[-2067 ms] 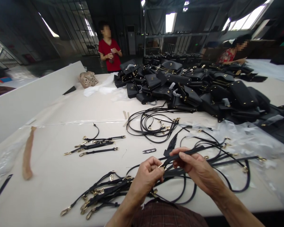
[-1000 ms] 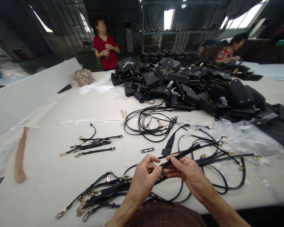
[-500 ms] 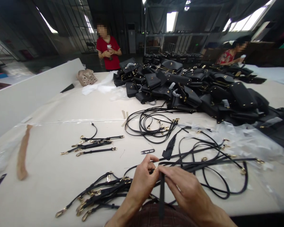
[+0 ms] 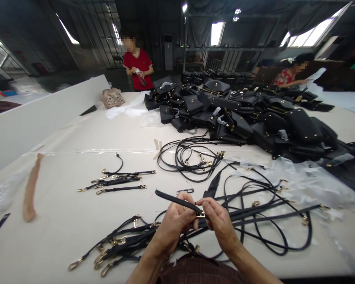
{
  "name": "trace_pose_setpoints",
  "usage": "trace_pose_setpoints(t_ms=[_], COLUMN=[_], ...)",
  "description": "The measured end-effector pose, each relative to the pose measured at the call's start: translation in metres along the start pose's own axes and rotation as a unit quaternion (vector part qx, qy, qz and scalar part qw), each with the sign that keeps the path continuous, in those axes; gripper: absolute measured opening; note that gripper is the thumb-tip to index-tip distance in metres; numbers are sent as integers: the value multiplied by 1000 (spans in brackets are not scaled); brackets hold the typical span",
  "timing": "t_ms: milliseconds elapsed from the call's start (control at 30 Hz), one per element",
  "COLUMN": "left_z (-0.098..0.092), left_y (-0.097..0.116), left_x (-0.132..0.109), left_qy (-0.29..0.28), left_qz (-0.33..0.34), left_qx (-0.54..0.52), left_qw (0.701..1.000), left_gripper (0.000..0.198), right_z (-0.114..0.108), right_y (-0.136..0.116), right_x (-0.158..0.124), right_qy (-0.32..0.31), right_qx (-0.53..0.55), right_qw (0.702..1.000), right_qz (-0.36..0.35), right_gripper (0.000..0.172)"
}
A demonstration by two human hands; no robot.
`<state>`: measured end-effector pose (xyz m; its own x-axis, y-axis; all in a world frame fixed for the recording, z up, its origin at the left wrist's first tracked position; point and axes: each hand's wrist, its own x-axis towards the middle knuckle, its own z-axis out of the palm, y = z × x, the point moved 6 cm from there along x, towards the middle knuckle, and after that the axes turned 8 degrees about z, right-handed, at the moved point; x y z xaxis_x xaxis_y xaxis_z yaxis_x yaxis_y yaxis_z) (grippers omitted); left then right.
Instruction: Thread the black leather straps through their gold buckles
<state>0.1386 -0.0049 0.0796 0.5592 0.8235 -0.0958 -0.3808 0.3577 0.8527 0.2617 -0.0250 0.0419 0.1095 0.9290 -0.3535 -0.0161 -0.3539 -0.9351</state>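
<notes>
My left hand point(image 4: 177, 215) is closed on a black strap point(image 4: 171, 198), whose free end sticks out up and to the left above the fingers. A gold buckle point(image 4: 200, 214) sits on the strap between my two hands. My right hand point(image 4: 220, 221) pinches the strap at the buckle's right side. Long black straps point(image 4: 272, 213) with gold clips lie to the right of my hands. Short straps with gold hooks point(image 4: 115, 244) are heaped to the left. Just beyond my hands lie thread snips point(image 4: 185, 191) and a black jagged-edged piece point(image 4: 214, 183).
Coiled straps point(image 4: 189, 157) and a row of short straps point(image 4: 118, 181) lie farther out. A heap of black handbags point(image 4: 225, 106) covers the back right, beside clear plastic point(image 4: 301, 173). A tan strip point(image 4: 32, 189) lies left. Two people are beyond the table, one in a red shirt point(image 4: 138, 65).
The strap end that hung down between my hands now points up and left over my left hand. My right hand has turned, exposing the buckle. The person at right has raised a white sheet.
</notes>
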Motion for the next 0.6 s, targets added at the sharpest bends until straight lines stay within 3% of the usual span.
trace_pose_setpoints(t_ms=[133,267,367,433,533,600], left_z=[-7,-11,-7,-7,-7,-7], left_y=[13,24,24,23,23,24], left_x=[-2,0,1,1,0,0], left_qy=[2,30,17,27,32,28], left_qz=[28,59,84,93,105,113], left_qx=[99,239,275,297,335,342], left_qw=[995,969,958,950,936,933], left_gripper=[30,15,14,14,9,7], right_z=[-15,-22,-9,5,24,27], right_y=[2,-41,-82,-102,-117,-121], right_x=[6,3,-10,-17,-25,-26], right_qy=[2,-19,-90,-159,-251,-272], right_qx=[-45,-141,-144,-117,-97,-117], right_qw=[999,986,974,970,958,949], right_qz=[4,-92,-153,-143,-99,-104], right_gripper=[47,41,38,37,32,30])
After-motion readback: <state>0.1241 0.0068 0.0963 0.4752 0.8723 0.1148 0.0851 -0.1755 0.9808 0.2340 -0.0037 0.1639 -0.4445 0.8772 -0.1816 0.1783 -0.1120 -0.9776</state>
